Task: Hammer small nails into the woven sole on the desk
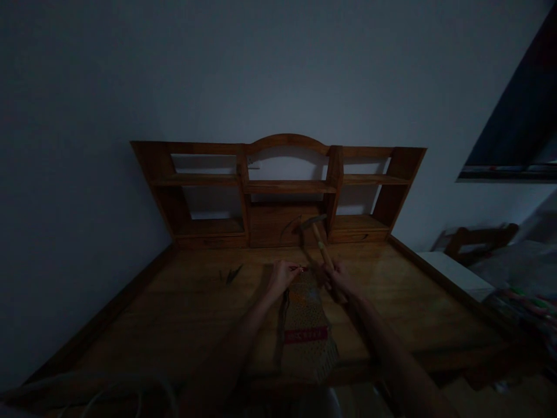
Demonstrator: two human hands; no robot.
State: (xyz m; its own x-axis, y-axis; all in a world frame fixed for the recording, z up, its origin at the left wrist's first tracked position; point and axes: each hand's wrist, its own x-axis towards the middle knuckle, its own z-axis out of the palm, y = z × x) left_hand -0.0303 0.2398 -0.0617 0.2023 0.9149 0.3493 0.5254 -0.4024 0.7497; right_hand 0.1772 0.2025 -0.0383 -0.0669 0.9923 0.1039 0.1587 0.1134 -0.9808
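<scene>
My right hand is wrapped round the wooden handle of a hammer, whose metal head is raised over the desk toward the back. My left hand is closed in a pinch on a small red item; its kind is too small and dark to make out. Just below that pinch lies a printed cardboard box with a red band, long side pointing toward me. The hammer head is apart from the red item.
A wooden desk carries a shelf unit along its back edge. Small dark pointed pieces lie left of my left hand. Raised wooden edges bound both sides. A chair and a white surface stand at the right.
</scene>
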